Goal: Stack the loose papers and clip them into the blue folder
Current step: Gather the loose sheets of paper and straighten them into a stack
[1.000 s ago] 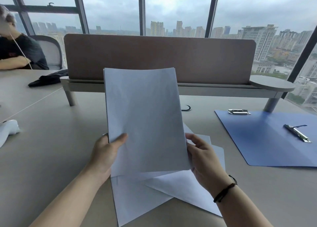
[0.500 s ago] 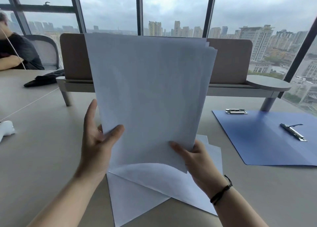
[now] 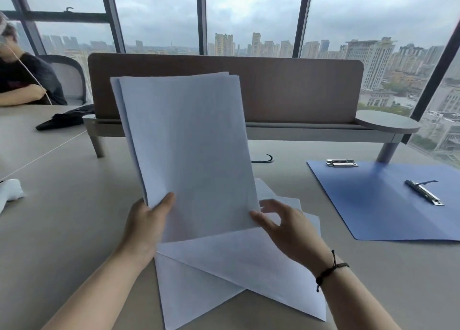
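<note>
I hold a stack of white papers [image 3: 189, 140] upright above the table, its top edges slightly fanned. My left hand [image 3: 146, 225] grips its lower left corner, thumb on the front. My right hand [image 3: 288, 227] is at the lower right corner with fingers spread, just touching or just off the edge. More loose sheets [image 3: 239, 265] lie crossed on the table beneath. The blue folder [image 3: 383, 202] lies open flat at the right, with a metal clip [image 3: 424, 192] on it and another metal clamp [image 3: 341, 163] at its far left corner.
A brown desk divider [image 3: 298, 90] on a raised shelf runs across the back. A seated person [image 3: 22, 80] is at the far left, with a black item [image 3: 62, 120] and a white object [image 3: 10, 192] on the table there. Windows stand behind.
The stack has come down from its higher, nearer position and stands more upright. My right hand has loosened from under the bottom edge and its fingers have spread.
</note>
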`<state>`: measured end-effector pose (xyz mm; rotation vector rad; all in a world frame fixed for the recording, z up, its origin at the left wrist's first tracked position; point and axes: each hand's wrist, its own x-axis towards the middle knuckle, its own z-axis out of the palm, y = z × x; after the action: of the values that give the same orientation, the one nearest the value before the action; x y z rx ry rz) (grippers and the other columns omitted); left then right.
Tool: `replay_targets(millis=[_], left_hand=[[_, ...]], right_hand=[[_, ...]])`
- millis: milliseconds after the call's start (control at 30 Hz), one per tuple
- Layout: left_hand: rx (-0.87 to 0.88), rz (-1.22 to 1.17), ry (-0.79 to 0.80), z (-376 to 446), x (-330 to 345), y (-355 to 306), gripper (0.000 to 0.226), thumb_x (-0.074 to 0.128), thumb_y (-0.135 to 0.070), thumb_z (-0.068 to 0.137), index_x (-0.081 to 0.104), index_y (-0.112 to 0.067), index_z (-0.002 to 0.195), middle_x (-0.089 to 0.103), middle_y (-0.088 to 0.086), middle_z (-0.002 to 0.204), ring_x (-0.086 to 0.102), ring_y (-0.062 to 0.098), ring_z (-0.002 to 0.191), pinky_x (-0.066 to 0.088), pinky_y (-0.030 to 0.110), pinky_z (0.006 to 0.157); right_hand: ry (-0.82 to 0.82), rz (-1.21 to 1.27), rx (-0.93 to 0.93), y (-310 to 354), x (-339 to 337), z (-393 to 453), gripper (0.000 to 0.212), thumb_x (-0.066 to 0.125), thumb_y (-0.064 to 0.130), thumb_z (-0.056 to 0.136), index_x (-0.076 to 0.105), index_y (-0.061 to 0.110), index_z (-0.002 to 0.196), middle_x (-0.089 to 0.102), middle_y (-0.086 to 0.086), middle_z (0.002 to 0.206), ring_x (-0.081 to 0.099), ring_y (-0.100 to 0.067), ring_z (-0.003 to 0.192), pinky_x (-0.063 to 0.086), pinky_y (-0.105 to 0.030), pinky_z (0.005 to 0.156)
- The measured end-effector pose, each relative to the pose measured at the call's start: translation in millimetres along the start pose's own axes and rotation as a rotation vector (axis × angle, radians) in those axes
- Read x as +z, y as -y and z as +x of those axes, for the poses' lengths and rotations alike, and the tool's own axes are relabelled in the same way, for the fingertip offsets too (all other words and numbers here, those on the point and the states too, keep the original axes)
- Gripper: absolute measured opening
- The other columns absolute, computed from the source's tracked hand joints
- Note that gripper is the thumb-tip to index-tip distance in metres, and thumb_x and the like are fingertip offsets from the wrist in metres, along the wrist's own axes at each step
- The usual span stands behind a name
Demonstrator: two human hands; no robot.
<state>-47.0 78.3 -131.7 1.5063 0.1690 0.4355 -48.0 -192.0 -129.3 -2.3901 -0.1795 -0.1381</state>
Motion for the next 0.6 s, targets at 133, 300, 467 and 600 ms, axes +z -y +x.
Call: replay_targets(millis=[133, 300, 467, 600], left_hand=[[-0.223, -0.305, -0.031, 3.0, -2.1, -8.1, 0.018, 0.063, -0.012, 0.095, 0.080, -0.013, 0.088, 0.080, -0.001, 0.091, 0.076, 0.016, 0.081, 0.059, 0.027, 0.065], [-0.331, -0.455, 0.014, 5.8, -4.3, -5.1, 0.018, 0.061, -0.011, 0.094, 0.077, -0.009, 0.102, 0.079, 0.005, 0.102, 0.077, 0.017, 0.081, 0.063, 0.033, 0.067], [-0.337, -0.427, 0.033, 5.3, -2.2, -3.9, 0.021, 0.062, -0.010, 0.093, 0.073, -0.008, 0.110, 0.078, 0.006, 0.104, 0.077, 0.018, 0.082, 0.063, 0.037, 0.072], [-0.338, -0.383, 0.033, 4.4, -2.5, -3.3, 0.018, 0.064, -0.011, 0.091, 0.074, -0.010, 0.106, 0.078, 0.007, 0.105, 0.076, 0.020, 0.085, 0.062, 0.040, 0.078]], right_hand=[[-0.008, -0.420, 0.148, -24.3, -15.0, 4.4, 0.104, 0.041, 0.098, 0.060, 0.044, 0.036, 0.144, 0.049, 0.009, 0.148, 0.044, -0.018, 0.137, 0.035, -0.038, 0.108], [0.028, -0.562, 0.196, -25.9, -10.8, 9.2, 0.123, 0.045, 0.103, 0.044, 0.037, 0.035, 0.147, 0.049, 0.005, 0.137, 0.045, -0.023, 0.129, 0.034, -0.038, 0.103], [-0.001, -0.567, 0.268, -20.9, -13.9, 8.6, 0.110, 0.048, 0.103, 0.036, 0.055, 0.025, 0.113, 0.058, 0.005, 0.112, 0.054, -0.022, 0.114, 0.035, -0.037, 0.093], [0.025, -0.591, 0.310, -18.4, -19.1, 6.6, 0.099, 0.054, 0.101, 0.038, 0.062, 0.024, 0.099, 0.056, 0.004, 0.106, 0.053, -0.023, 0.110, 0.039, -0.037, 0.091]])
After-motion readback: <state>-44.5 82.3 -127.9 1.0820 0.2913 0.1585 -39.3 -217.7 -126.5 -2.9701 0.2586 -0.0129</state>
